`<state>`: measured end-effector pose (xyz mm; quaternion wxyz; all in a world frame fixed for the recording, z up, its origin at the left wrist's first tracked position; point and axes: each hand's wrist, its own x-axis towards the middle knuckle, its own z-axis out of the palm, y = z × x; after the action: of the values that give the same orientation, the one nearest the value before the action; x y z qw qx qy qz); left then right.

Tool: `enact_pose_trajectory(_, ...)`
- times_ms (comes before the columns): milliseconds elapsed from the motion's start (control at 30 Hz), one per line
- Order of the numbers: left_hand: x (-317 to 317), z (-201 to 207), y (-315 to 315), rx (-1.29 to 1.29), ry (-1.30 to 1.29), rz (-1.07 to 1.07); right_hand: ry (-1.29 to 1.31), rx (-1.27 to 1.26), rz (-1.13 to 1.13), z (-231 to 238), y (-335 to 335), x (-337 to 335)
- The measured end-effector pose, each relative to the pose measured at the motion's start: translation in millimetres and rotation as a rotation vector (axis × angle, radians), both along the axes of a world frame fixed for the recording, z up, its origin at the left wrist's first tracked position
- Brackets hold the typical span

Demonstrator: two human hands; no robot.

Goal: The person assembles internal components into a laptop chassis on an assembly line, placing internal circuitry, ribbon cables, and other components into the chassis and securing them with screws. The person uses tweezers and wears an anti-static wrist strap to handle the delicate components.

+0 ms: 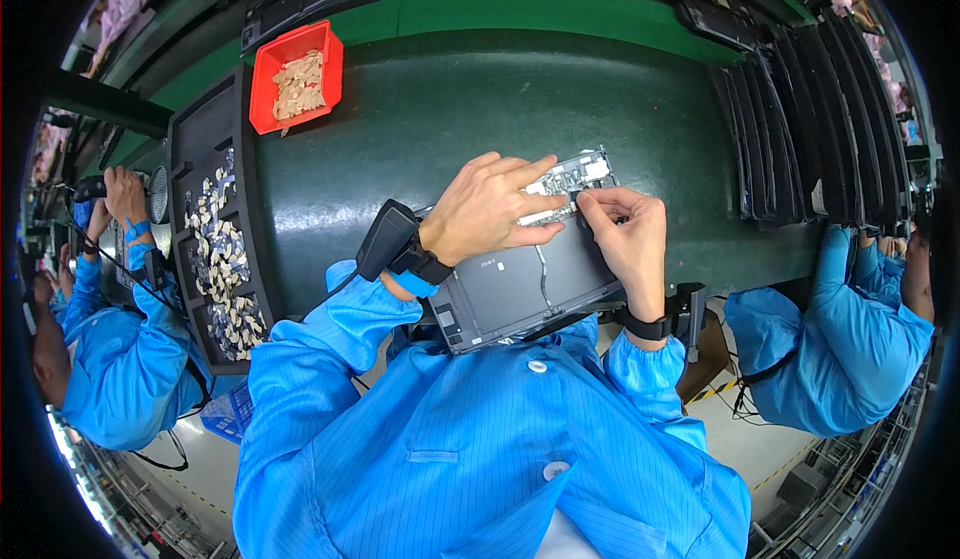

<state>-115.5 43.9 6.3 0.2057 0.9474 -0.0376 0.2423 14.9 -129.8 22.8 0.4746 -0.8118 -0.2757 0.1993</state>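
An opened, flat grey electronic device housing (pixel 500 294) lies at the table's near edge, slanted up to the right. A silvery circuit board (pixel 590 170) covers its far end, and a thin cable runs down its middle. My left hand (pixel 490 211) is open, with its fingers stretched over the board's left part. At the board's right side, my right hand (pixel 630 234) pinches thumb and forefinger together against it. Whatever sits between those fingertips is too small and hidden to name.
A red bin (pixel 337 69) of small tan pieces stands far left. Beside it, a black compartment tray (pixel 180 174) holds many small pale and dark parts. Upright black panels (pixel 790 129) are stacked at the right. Co-workers in blue sit on both sides.
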Motion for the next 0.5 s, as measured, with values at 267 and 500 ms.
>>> enact_pose_trajectory(267,-0.6,1.5,0.2,0.002,0.006,0.002,-0.058,0.017,0.05,-4.8,-1.7,4.1)
enact_pose_trajectory(500,-0.4,0.8,0.3,-0.008,0.003,0.0,-0.062,0.007,0.071,-0.1,-1.0,2.1)
